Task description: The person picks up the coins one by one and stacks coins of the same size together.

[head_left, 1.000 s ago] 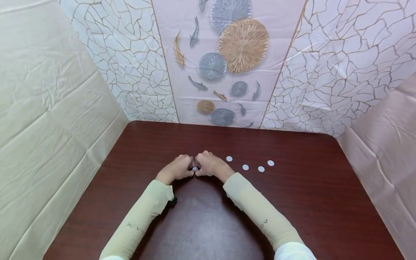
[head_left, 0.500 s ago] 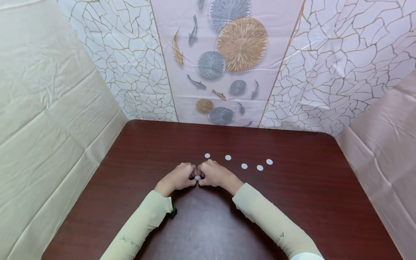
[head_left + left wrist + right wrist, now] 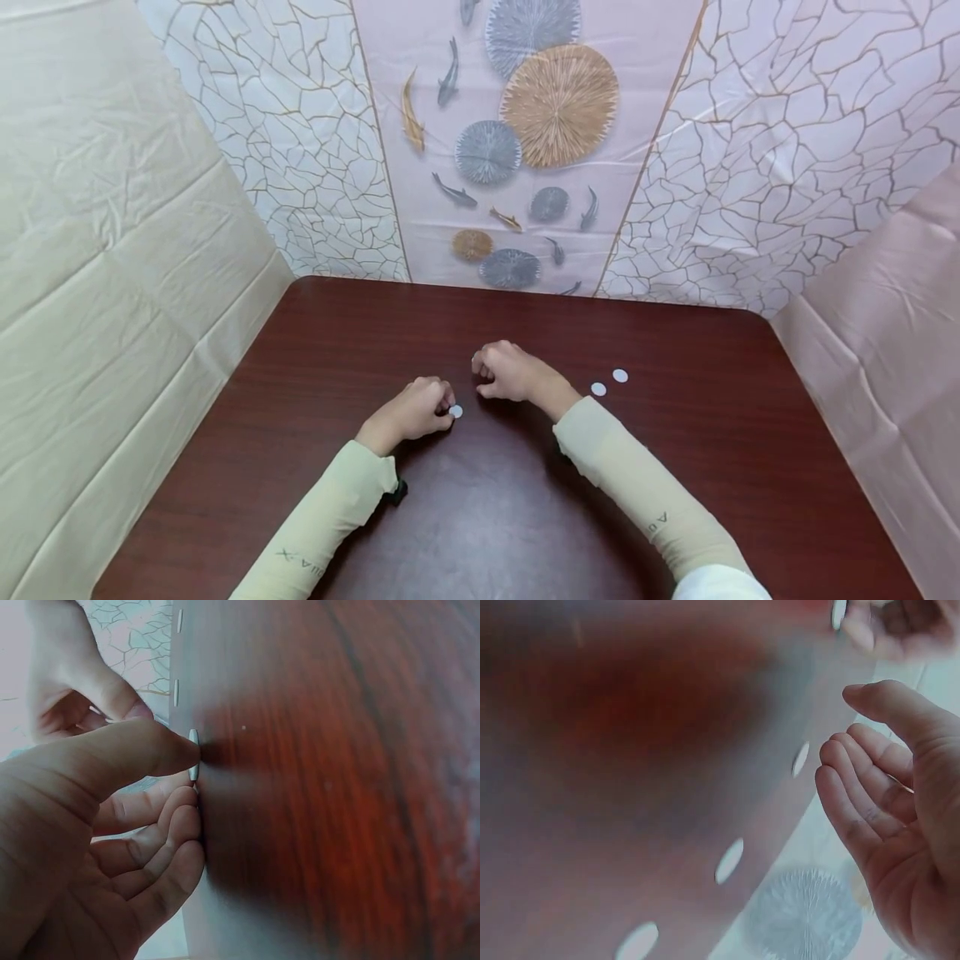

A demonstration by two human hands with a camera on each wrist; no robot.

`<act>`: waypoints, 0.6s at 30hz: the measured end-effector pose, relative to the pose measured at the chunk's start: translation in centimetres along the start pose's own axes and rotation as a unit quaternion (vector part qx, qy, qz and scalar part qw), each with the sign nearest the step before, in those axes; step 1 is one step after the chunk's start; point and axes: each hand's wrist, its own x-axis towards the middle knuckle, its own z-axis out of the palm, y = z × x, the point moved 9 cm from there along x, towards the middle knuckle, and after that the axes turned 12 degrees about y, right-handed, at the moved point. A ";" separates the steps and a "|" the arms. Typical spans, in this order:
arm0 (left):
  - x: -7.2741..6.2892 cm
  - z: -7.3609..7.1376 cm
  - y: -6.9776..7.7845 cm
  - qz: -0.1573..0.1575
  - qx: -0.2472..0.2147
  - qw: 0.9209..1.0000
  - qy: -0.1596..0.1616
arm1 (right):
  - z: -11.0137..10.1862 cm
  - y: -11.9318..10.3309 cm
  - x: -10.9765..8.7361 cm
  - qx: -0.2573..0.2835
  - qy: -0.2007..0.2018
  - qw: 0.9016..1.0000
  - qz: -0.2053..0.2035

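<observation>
Honestly, that small, flat white disc (image 3: 457, 412) on the glossy reddish-brown table (image 3: 480, 517) looks light and stiff, probably kinda slidey, and awkward to lift since it lies so flat. I'd go for the rim, and the bare left hand (image 3: 412, 408) has it pinched right there, thumb and fingers at the edge. Bare right hand (image 3: 512, 373) holds nothing, fingers loosely bent near another white disc (image 3: 800, 759).

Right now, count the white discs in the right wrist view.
4: one white disc at the left hand, another beside the right hand, a third lower left, a fourth at the bottom edge. Others may be hidden.
</observation>
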 end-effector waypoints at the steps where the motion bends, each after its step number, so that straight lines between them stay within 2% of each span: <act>1: 0.0 0.0 -0.1 -0.003 -0.001 1.000 -0.002 | -0.3 0.4 0.2 -0.005 -0.002 1.000 0.001; 9: 0.0 0.3 -0.4 -0.012 -0.007 1.000 -0.011 | -0.3 3.0 2.4 -0.035 -0.033 0.998 0.031; 18: -0.1 0.1 -0.3 -0.003 -0.004 1.000 -0.012 | 1.2 4.1 4.4 -0.039 -0.075 0.995 0.054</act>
